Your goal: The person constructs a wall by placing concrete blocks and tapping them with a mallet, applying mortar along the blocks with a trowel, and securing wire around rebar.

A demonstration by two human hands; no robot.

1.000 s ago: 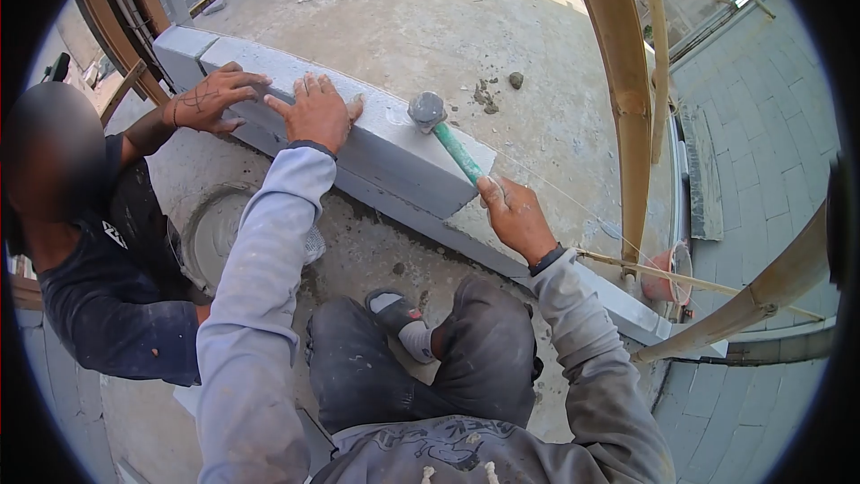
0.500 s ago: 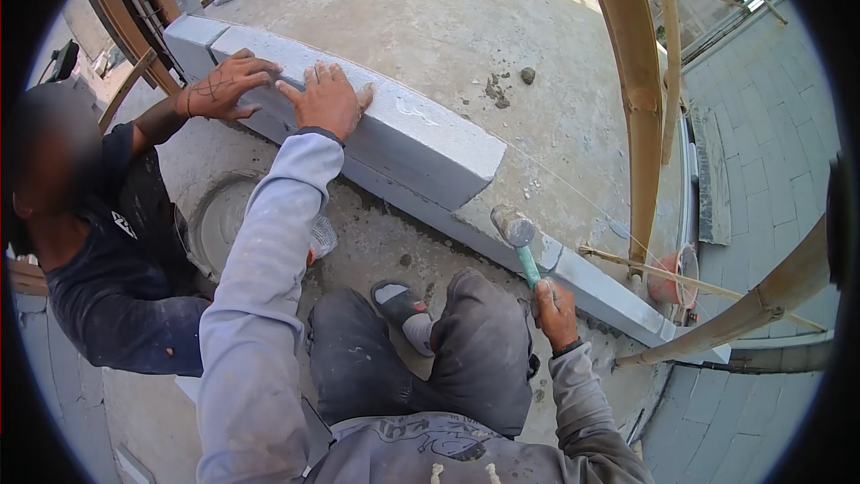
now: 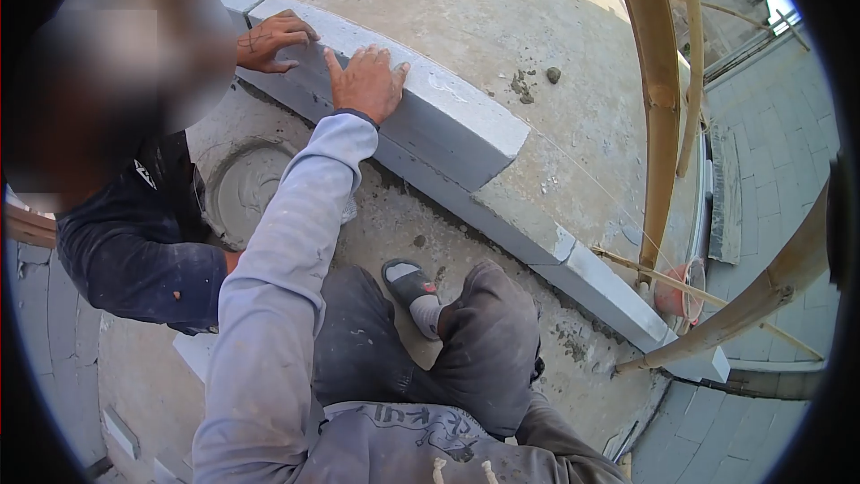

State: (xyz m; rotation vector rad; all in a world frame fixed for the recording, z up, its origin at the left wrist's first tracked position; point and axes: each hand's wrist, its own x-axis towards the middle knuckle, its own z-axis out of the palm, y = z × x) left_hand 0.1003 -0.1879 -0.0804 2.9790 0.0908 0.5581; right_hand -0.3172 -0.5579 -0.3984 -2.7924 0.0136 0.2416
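Note:
My left hand [image 3: 369, 85] rests on the near top edge of a long pale grey block [image 3: 457, 125], with its fingers spread over the top face. That block lies on a lower course of blocks [image 3: 524, 224], whose right part extends past it. A co-worker's hand [image 3: 273, 40] touches the same block, left of mine. Out of sight are my right hand and the mallet; only the right sleeve [image 3: 564, 439] shows, low beside my leg.
A round tub of wet mortar [image 3: 242, 188] stands between the co-worker [image 3: 143, 260] and my left arm. A string line [image 3: 591, 181] runs right from the block. Bamboo poles [image 3: 658, 108] and a red bucket [image 3: 678, 291] are at the right. Mortar crumbs [image 3: 522, 85] lie on the floor behind.
My right hand and the mallet it held over the lower course have dropped out of view. The co-worker's head has leaned in closer. My left hand stays on the block.

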